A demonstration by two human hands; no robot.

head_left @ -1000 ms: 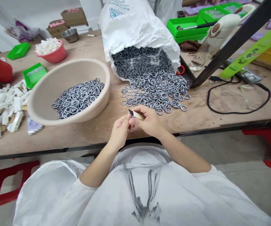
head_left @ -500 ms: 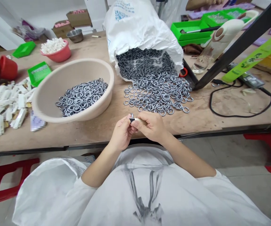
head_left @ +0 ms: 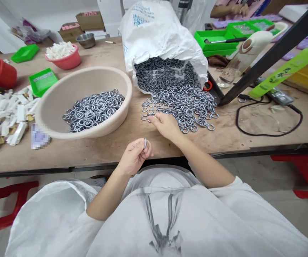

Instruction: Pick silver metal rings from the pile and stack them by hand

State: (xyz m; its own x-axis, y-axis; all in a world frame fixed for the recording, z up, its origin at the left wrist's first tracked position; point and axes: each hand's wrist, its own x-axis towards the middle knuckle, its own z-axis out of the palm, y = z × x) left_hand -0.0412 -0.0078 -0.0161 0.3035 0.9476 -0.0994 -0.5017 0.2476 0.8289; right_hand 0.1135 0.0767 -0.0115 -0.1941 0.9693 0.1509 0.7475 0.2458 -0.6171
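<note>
Fabric of our white shirt is filling the foreground, with a pale open sack standing beside it on our left and a red stool showing past that. Above the near edge of the tabletop, our left hand is pinching 1 grey ring upright between thumb and fingers, the other fingers curling loosely. Slightly farther out, our right hand is hovering by the near left edge of the loose rings; its thumb and forefinger are nearly meeting, its other fingers are hiding, and we are finding it impossible to tell whether it is gripping or touching anything.

To our left, white pieces are lying in a heap next to a wide beige basin, which is holding more grey rings. Right of the loose rings, a black cable is looping beside a dark slanting post. Behind the rings, a large white bag is lying with its mouth facing us, rings filling it. Farther back, a red bowl is holding small white parts, a metal bowl is sitting near it, and a co-worker's hands are showing at top right.
</note>
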